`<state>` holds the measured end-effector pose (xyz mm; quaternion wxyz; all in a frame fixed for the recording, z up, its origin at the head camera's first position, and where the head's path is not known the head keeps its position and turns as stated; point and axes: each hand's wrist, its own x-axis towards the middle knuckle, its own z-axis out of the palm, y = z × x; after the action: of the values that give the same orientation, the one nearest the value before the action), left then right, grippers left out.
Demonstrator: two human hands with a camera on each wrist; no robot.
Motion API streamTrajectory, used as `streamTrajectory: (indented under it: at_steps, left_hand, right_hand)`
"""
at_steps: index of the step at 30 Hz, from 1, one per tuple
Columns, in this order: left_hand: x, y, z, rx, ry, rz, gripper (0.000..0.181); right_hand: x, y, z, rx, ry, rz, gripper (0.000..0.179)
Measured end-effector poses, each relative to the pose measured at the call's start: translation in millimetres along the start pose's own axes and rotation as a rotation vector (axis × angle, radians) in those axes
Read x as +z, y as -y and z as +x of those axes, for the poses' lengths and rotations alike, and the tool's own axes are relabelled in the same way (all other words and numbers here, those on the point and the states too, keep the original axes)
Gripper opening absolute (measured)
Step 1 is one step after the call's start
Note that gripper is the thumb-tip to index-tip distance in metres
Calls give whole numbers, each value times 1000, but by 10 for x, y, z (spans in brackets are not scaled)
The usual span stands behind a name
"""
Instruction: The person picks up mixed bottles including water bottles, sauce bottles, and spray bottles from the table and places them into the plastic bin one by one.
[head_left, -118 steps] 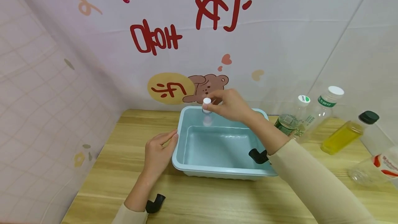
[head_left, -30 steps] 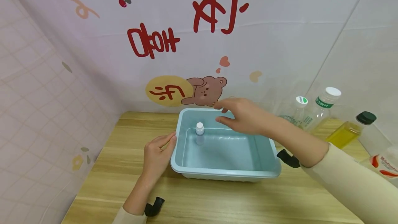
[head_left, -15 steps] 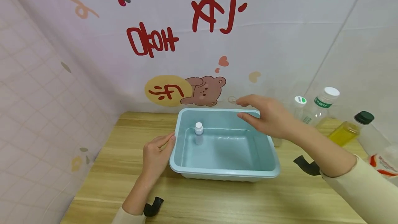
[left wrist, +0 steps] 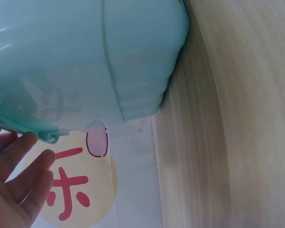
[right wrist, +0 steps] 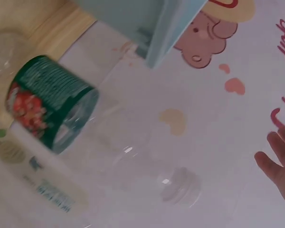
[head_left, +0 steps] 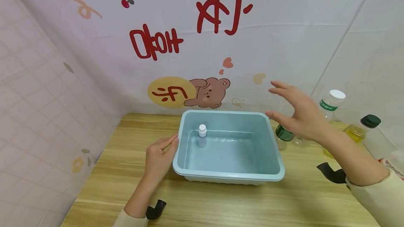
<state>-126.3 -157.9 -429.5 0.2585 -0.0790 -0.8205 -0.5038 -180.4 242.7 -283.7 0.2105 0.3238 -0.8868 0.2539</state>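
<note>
A light blue plastic basin stands on the wooden table. Inside it, near the back left, a small white-capped bottle is upright. My left hand pinches the basin's left rim between thumb and fingers; the left wrist view shows those fingers at the rim. Raised beyond the basin's back right corner, my right hand has its thumb and fingers spread apart and holds nothing. Beneath it is a clear bottle with a green label, partly hidden by the hand and seen larger in the right wrist view.
To the right stand a clear bottle with a white cap and a dark-capped bottle of yellow liquid. A bottle with a red-and-white label is at the far right, partly behind the sleeve. A printed cloth wall rises behind the table.
The small bottle, earlier pinched by my right hand over the basin, now stands inside it. My right hand has let go and moved right toward the bottles, fingers spreading. The left hand stays put.
</note>
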Motion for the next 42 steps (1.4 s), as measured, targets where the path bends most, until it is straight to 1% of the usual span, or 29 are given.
streamTrajectory:
  at_steps: [5, 7, 10, 15, 21, 25, 29, 32, 34, 38, 42]
  left_hand:
    - [6, -18, 2, -29, 5, -6, 20]
    - [4, -25, -2, -39, 6, -8, 20]
    - [4, -25, -4, -45, 7, -10, 20]
    - [12, -15, -9, -38, 9, -19, 20]
    - [22, -12, -12, -18, 8, -18, 20]
    - [26, -17, -12, -11, 1, -6, 20]
    - [33, -16, -11, -7, -1, 0, 20]
    - [37, -6, -15, -4, 1, -6, 20]
    - [39, 2, -18, -4, 3, -11, 20]
    - [36, 11, -20, -7, 4, -13, 21]
    - [28, 7, -14, -14, 2, -9, 20]
  right_hand:
    - [-58, -190, -143, 46, -38, 3, 90]
    - [-76, -257, -194, 61, -56, 8, 95]
    - [-94, -351, -262, 109, -63, 15, 100]
    - [-122, -487, -364, 232, -37, 45, 109]
    - [-142, -616, -457, 424, 17, 121, 112]
    - [-109, -701, -499, 541, 23, 153, 107]
    - [-61, -770, -559, 617, -47, 190, 100]
    - [-27, -802, -599, 633, -112, 199, 91]
    - [-10, -816, -619, 639, -137, 185, 84]
    - [2, -848, -650, 654, -153, 170, 71]
    - [12, -883, -659, 642, -159, 180, 53]
